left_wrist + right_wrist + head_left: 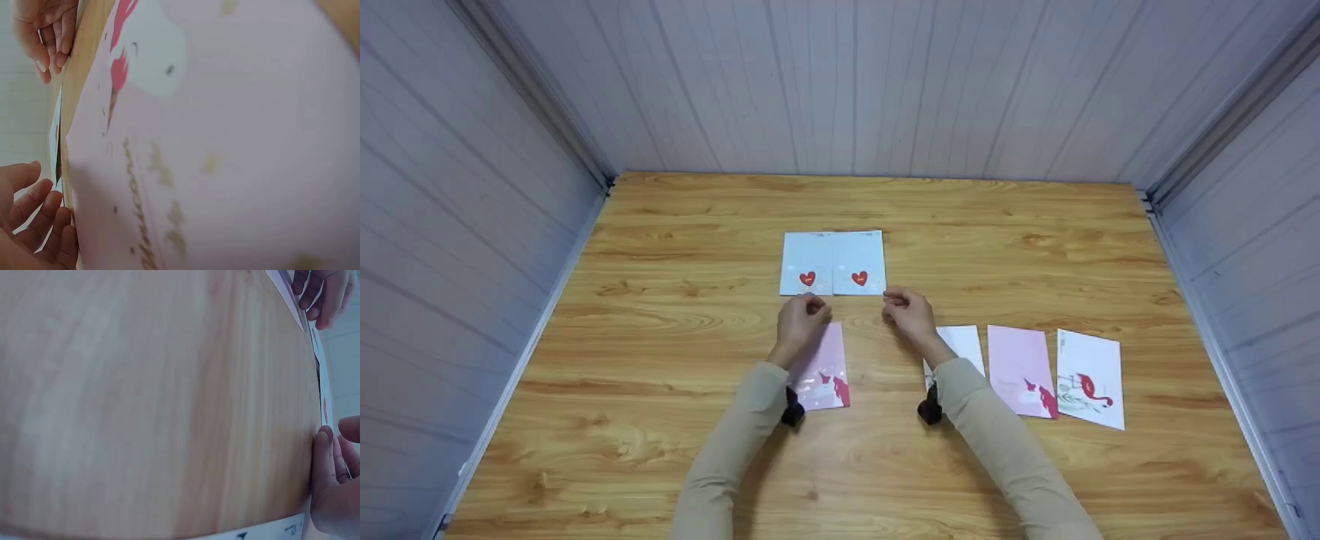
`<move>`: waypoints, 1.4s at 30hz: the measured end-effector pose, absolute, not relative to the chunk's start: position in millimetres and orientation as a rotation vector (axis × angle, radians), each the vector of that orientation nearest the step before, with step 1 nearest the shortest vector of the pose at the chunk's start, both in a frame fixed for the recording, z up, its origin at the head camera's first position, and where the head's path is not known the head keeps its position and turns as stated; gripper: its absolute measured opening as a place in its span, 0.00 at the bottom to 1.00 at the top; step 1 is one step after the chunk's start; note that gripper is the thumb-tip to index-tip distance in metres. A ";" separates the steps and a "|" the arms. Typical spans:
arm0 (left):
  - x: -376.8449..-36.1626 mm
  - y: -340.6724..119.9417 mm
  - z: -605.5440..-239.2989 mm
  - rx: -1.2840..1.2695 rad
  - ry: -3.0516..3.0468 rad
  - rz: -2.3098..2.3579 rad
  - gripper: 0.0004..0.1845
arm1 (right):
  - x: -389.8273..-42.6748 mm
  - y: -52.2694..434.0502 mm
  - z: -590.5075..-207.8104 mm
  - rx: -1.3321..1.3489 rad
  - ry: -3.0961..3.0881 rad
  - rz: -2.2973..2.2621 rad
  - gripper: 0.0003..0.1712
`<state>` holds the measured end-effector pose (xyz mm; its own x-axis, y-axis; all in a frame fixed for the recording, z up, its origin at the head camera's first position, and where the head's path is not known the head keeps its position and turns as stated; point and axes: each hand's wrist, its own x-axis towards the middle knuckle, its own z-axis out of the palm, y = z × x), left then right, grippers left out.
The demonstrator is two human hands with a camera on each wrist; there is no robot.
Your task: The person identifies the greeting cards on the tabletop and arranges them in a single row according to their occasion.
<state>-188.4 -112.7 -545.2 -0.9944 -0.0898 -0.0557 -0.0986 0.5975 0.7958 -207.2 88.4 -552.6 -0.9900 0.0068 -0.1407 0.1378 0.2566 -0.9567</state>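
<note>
Both hands sit at the near edge of a pale blue card (832, 262) printed with two red hearts, which lies flat on the wooden table (660, 330). The left hand (800, 318) has its fingers curled inward, their tips gathered at the card's near left corner; the right hand (909, 313) is curled the same way at the near right corner. From the head view the tips meet the card's edge, but whether they actually pinch it or only touch it is hard to tell. In the left wrist view the left fingers (39, 214) lie bent and close together beside the card's thin edge, and in the right wrist view the right fingers (329, 461) press together against the table at that edge. Just behind the left fingers, partly under the wrist, lies a pink card (825, 375) with a red bird. Behind the right fingers lies a white card (964, 345), and farther out to that side a second pink card (1020, 371) and a white flamingo card (1089, 379), side by side.
</note>
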 end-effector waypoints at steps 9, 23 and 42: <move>-170.2 -130.4 -548.6 -0.139 2.640 1.498 0.08 | -197.7 91.0 -552.4 0.150 2.384 -1.827 0.13; -150.9 -161.9 -550.3 -0.001 2.806 1.287 0.15 | -183.4 91.1 -550.6 0.197 2.298 -1.855 0.13; -136.0 -173.6 -547.4 0.031 2.831 0.995 0.22 | -171.0 81.9 -551.6 0.134 2.218 -1.830 0.12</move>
